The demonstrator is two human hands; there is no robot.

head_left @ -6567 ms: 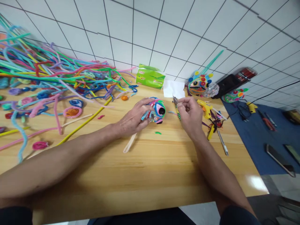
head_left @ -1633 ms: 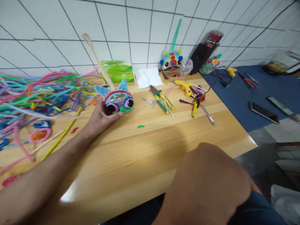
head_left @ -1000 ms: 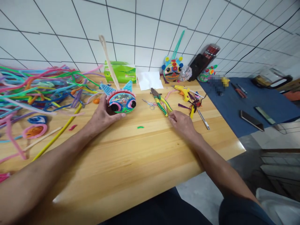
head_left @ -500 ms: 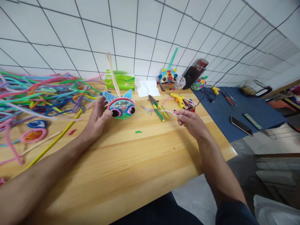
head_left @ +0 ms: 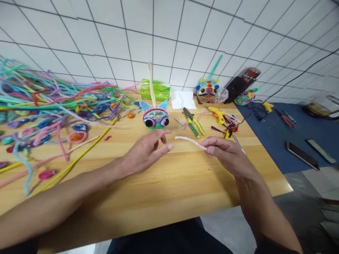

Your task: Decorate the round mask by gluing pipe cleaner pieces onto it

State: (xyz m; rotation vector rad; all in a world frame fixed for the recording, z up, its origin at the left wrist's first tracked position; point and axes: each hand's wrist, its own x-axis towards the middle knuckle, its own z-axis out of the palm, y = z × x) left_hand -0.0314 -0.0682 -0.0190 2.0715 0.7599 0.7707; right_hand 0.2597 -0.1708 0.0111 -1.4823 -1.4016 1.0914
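Pinched in my right hand (head_left: pixel 222 151) is one end of a short, pale pink pipe cleaner (head_left: pixel 189 140), its free end pointing left. My left hand (head_left: pixel 150 150) is near that free end, thumb and forefinger apart, with nothing in it. Just beyond the left hand stands a colourful animal-face ornament (head_left: pixel 156 118) with blue ears, bulging black-and-pink eyes and a cream strap (head_left: pixel 152 83) rising from its top. Green-and-yellow pliers (head_left: pixel 193 123) and small scissors (head_left: pixel 180 123) lie on the table behind the pipe cleaner.
Many pipe cleaners (head_left: pixel 66 95) are heaped at the left. Along the tiled wall are a green tissue pack (head_left: pixel 155 91), white paper (head_left: pixel 182 98), a second face ornament (head_left: pixel 208 92) and a dark bottle (head_left: pixel 242 83). A yellow glue gun (head_left: pixel 217 114) and a phone (head_left: pixel 302 155) lie right.
My left hand has left the ornament and come right, close to the pipe cleaner's free end. My right hand still holds the pipe cleaner. The view has shifted left.
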